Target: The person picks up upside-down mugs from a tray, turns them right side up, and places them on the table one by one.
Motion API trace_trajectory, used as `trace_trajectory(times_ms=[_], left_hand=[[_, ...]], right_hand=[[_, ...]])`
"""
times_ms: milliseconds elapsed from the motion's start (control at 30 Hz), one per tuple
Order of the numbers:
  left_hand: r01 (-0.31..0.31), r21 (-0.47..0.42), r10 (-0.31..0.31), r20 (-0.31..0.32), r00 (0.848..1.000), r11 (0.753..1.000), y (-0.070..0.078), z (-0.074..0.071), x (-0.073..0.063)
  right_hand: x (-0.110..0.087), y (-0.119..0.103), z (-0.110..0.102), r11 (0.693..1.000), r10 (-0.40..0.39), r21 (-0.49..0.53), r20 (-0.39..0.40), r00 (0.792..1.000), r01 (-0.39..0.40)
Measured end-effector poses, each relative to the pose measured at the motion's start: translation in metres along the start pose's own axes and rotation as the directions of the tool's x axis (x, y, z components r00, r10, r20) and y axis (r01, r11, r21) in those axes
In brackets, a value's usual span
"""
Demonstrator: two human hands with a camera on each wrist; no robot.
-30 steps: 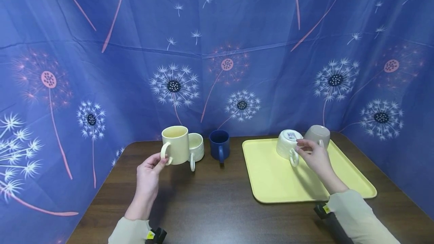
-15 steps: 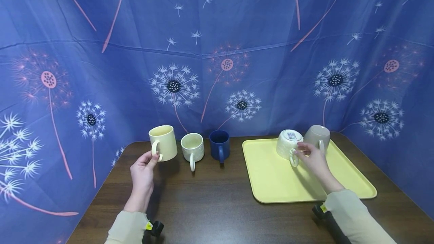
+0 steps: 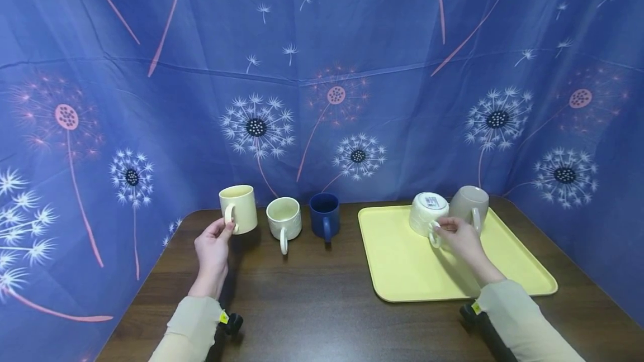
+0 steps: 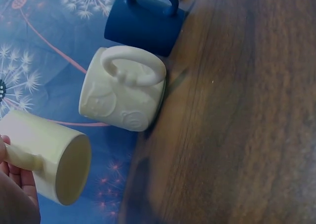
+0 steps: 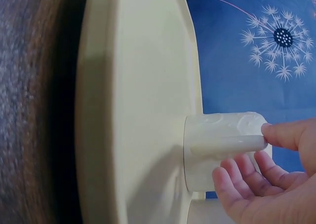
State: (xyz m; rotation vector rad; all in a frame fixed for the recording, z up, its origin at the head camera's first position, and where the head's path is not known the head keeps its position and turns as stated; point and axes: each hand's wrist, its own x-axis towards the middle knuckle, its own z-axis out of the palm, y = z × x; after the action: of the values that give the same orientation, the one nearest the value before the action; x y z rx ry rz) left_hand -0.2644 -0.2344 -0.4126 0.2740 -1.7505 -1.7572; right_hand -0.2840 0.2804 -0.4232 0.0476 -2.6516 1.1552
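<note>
My left hand [image 3: 212,250] grips the handle of a pale yellow mug [image 3: 238,209], holding it upright, lifted above the table at the left. In the left wrist view, the base of this yellow mug [image 4: 74,167] shows. On the yellow tray [image 3: 402,272], a white mug [image 3: 421,218] stands upside down. My right hand [image 3: 465,244] has its thumb and fingers on the handle of that mug; in the right wrist view, the thumb touches the handle [image 5: 229,145] and the fingers curl along its other side. Right beside it, a grey mug [image 3: 468,205] is also upside down.
A cream mug with raised patterns [image 3: 284,219] and a dark blue mug [image 3: 324,215] stand upright near the back edge of the brown wooden table [image 3: 312,300]. Behind them hangs a blue curtain [image 3: 402,105] with dandelion prints.
My left hand has moved the yellow mug left, away from the cream mug, and slightly lower. My right hand has come down and left, its fingers closing onto the white mug's handle.
</note>
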Motion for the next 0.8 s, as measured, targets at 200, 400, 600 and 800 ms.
trace_trajectory(times_ms=[200, 400, 600, 800], left_hand=[[0.021, 0.034, -0.021, -0.01, 1.0, 0.999, -0.007, 0.002, 0.008], [0.058, 0.063, -0.057, -0.017, 0.998, 0.996, -0.016, 0.005, 0.017], [0.113, 0.026, -0.112, -0.045, 0.993, 0.993, -0.023, 0.009, 0.022], [0.125, 0.029, -0.124, -0.049, 0.991, 0.992, -0.029, 0.011, 0.024]], right_hand=[[0.0, 0.002, -0.001, 0.999, 0.046, 0.007, 0.053, 0.998, -0.047], [0.002, 0.005, -0.002, 0.996, 0.08, 0.041, 0.105, 0.991, -0.085], [0.001, 0.006, -0.004, 0.994, 0.1, 0.038, 0.131, 0.986, -0.106], [-0.004, 0.005, -0.005, 0.988, 0.097, 0.105, 0.159, 0.983, -0.115]])
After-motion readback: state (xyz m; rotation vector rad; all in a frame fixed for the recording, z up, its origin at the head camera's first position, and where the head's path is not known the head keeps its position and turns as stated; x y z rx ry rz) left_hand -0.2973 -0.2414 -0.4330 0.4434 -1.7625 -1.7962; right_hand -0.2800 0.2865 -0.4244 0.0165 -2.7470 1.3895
